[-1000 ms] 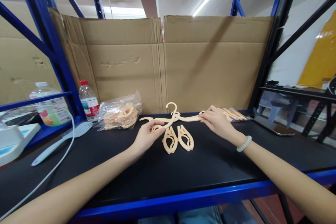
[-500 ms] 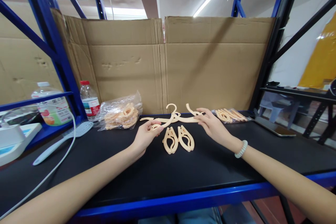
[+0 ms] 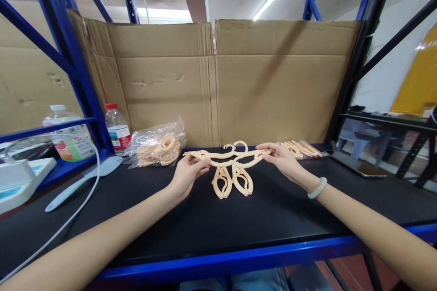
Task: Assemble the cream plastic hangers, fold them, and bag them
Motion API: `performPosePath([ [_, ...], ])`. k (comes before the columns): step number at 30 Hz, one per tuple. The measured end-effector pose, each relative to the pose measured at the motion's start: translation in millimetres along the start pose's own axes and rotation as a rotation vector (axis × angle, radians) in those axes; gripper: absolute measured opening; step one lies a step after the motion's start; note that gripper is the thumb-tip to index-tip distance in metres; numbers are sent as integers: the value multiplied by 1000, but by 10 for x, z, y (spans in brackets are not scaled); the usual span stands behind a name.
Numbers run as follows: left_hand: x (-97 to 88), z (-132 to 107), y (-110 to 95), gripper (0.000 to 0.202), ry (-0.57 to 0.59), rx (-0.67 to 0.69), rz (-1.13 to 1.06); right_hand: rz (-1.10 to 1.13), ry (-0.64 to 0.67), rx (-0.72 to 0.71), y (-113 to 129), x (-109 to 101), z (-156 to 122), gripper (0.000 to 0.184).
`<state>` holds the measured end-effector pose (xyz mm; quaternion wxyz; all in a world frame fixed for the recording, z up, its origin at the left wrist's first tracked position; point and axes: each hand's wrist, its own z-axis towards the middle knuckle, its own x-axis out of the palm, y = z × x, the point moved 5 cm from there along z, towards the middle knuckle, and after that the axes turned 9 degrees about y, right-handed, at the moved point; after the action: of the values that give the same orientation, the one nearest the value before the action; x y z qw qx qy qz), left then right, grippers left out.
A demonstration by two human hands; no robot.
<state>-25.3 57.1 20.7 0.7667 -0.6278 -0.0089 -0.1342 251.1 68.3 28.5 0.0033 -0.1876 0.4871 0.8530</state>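
A peach plastic hanger [image 3: 232, 159] with a hook on top is spread wide just above the black shelf top [image 3: 239, 218]. My left hand [image 3: 187, 173] pinches its left arm end and my right hand [image 3: 282, 160] pinches its right arm end. Two peach clip pieces [image 3: 232, 181] hang or lie under its middle, side by side. Behind the left hand lies a clear bag of folded peach hangers [image 3: 157, 148]. Just past the right hand sits another bag of peach hangers [image 3: 302, 148].
A cardboard wall [image 3: 218, 82] closes off the back. At the left stand a red-capped water bottle [image 3: 117, 129], a larger bottle [image 3: 68, 138], a white device [image 3: 18, 182] and a pale brush with a cable [image 3: 82, 182]. A tablet [image 3: 353, 162] lies at the right; blue rack posts flank the shelf.
The hanger's right arm, folded upward half a second ago, is now swung out flat. Both hands have lifted the hanger slightly off the shelf and hold it by its ends.
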Motion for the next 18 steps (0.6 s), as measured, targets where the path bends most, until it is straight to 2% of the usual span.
performPosePath([
  [4,119,-64,6,37,101,-9,66,221,6,-20,28,134,-35,37],
  [8,298,-177,31,34,214,-29,160,389,166,-1,150,394,-89,46],
  [10,359,-222,38,34,244,-40,173,430,243,10,214,504,-130,44],
  [15,394,-257,29,36,255,-42,158,278,438,-34,330,667,-236,20],
  [18,405,-262,20,35,280,-21,185,146,522,-36,345,721,-280,21],
])
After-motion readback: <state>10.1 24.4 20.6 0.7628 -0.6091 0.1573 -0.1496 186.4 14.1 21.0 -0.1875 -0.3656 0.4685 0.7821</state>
